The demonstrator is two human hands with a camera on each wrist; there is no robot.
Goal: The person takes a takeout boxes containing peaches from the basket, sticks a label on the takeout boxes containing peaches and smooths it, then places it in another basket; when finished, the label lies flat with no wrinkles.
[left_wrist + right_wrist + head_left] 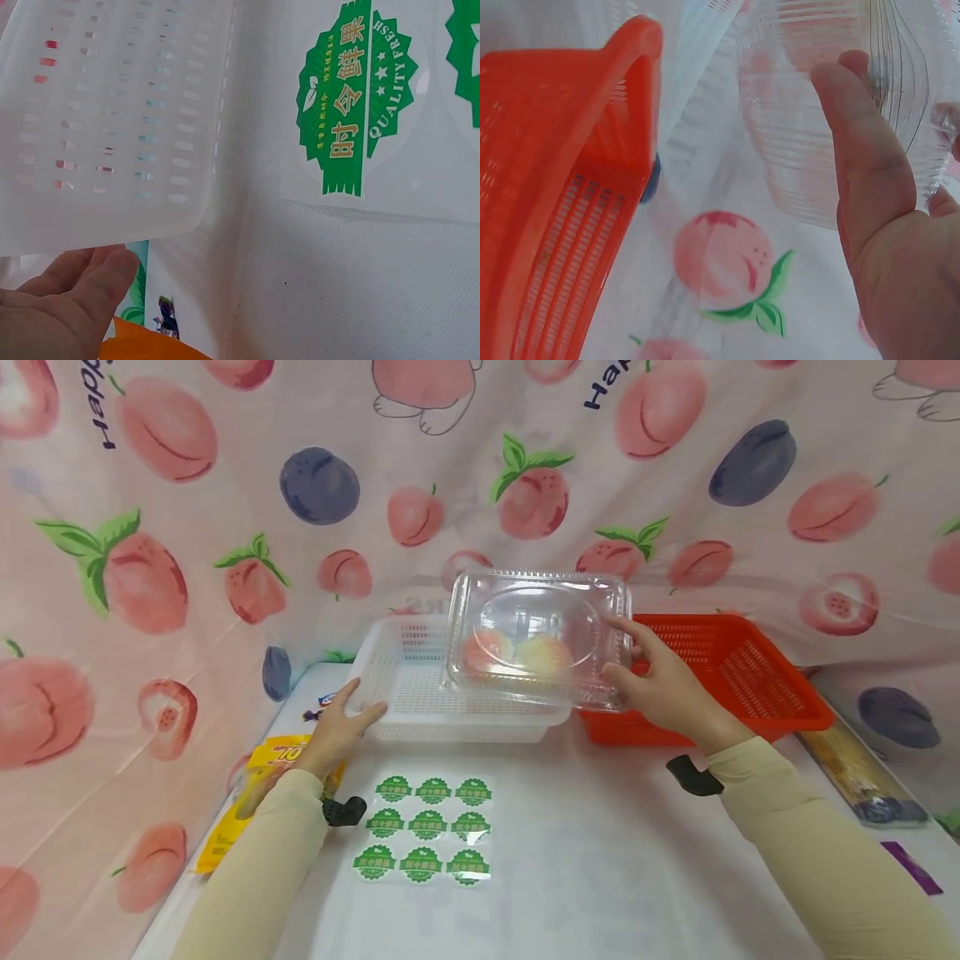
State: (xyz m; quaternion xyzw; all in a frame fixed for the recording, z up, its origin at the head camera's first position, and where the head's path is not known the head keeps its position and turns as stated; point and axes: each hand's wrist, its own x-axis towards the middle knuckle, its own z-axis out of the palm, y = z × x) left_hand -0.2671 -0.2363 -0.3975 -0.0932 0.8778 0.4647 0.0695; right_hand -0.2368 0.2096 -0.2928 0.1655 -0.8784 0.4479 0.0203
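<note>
My right hand [667,681] grips a clear plastic clamshell box [540,602] by its right edge, above the white basket. Two round red-and-yellow fruits [546,656] show through its lid. The right wrist view has the fingers [870,142] lying along the box's ribbed side [802,165]. My left hand [341,731] is spread at the left front corner of the white perforated basket [480,731]. In the left wrist view its fingertips [116,266] are right at the basket's edge [112,229].
A red basket [787,702] stands right of the white one. Green round stickers [427,825] on a sheet lie in front, with a yellow packet [225,835] to their left. At the right are a long clear package [862,777] and a purple strip [911,868]. Fruit-print cloth [420,460] hangs behind.
</note>
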